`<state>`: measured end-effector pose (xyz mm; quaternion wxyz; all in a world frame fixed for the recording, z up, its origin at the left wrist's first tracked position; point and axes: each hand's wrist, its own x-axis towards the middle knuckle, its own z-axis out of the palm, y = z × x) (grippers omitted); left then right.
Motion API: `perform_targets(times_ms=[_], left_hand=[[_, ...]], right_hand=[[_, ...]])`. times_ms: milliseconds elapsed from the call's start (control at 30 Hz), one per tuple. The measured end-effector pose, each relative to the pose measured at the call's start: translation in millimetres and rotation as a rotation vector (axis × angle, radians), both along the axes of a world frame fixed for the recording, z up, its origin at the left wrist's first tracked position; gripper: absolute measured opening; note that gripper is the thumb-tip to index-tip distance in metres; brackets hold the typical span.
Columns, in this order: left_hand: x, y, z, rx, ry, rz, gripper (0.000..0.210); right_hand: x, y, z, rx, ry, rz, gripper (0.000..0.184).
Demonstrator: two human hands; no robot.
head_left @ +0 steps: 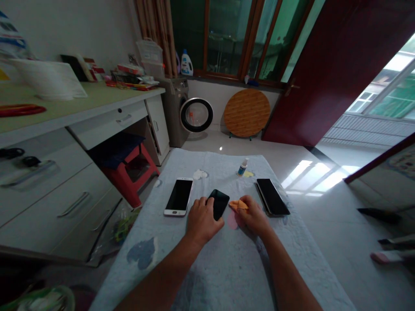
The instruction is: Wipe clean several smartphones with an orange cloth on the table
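Note:
My left hand (pixel 202 220) is closed around a dark smartphone (pixel 221 203), its black face tilted up toward me. Just to the right, my right hand (pixel 254 216) pinches a folded orange cloth (pixel 238 205), which is apart from the phone. A white-framed smartphone (pixel 179 196) lies screen up to the left of my left hand. On the other side, beyond my right hand, lies a black smartphone (pixel 272 196). A small spray bottle (pixel 242 167) with a blue label stands upright behind the hands.
A pale blue patterned cloth (pixel 207 276) covers the table. At left are a white desk (pixel 97 129) and a red stool (pixel 136 168). Toward the back stand a washing machine (pixel 177 108) with its door open and a round wooden tabletop (pixel 247 113) against the wall.

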<state>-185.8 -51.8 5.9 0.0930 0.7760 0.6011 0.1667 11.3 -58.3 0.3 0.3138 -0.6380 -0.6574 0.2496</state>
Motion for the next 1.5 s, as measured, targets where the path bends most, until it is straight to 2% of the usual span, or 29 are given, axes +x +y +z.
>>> perform_targets(times_ms=[133, 300, 400, 533, 667, 767, 833, 900, 967, 1067, 1167, 1233, 1367, 1500], left_hand=[[0, -1, -1.5, -0.024, 0.075, -0.001, 0.059], [-1, -2, -0.3, -0.048, 0.07, -0.051, 0.072], [-2, -2, -0.6, -0.033, 0.036, -0.078, 0.071], [-4, 0, -3.7, -0.022, -0.029, -0.099, 0.066], [-6, 1, -6.5, -0.043, -0.044, -0.146, 0.071], [-8, 2, -5.3, -0.108, -0.039, -0.193, 0.087], [-11, 2, -2.9, -0.177, -0.038, -0.239, 0.104], [-15, 3, 0.0, -0.256, -0.036, -0.295, 0.12], [-19, 4, 2.6, -0.333, -0.022, -0.334, 0.128], [-23, 6, 4.3, -0.398, -0.016, -0.356, 0.126], [-24, 7, 2.8, -0.367, -0.057, -0.365, 0.121], [-22, 7, 1.0, -0.331, -0.07, -0.354, 0.118], [-16, 4, -1.7, -0.273, -0.076, -0.288, 0.113], [-10, 4, -3.2, -0.239, -0.096, -0.262, 0.109]], right_hand=[[4, 6, -4.7, 0.089, -0.014, 0.021, 0.019], [9, 8, -8.9, -0.039, 0.178, 0.027, 0.029], [8, 6, -9.3, -0.045, 0.231, -0.014, 0.035], [0, 6, -8.3, 0.068, 0.0, -0.072, 0.017], [-8, 7, -10.6, 0.223, -0.224, -0.119, 0.02], [-10, 11, -14.6, 0.248, -0.365, -0.199, 0.019], [-10, 14, -17.2, 0.235, -0.376, -0.218, 0.018], [-10, 16, -18.7, 0.218, -0.365, -0.208, 0.017], [-11, 15, -18.2, 0.209, -0.371, -0.173, 0.017], [-11, 12, -13.5, 0.203, -0.38, -0.106, 0.014], [-11, 8, -7.3, 0.193, -0.399, -0.027, 0.009], [-11, 6, -5.3, 0.179, -0.417, 0.009, 0.014], [-8, 5, -9.0, 0.167, -0.411, -0.007, 0.016], [-6, 6, -13.3, 0.206, -0.311, -0.048, 0.018]])
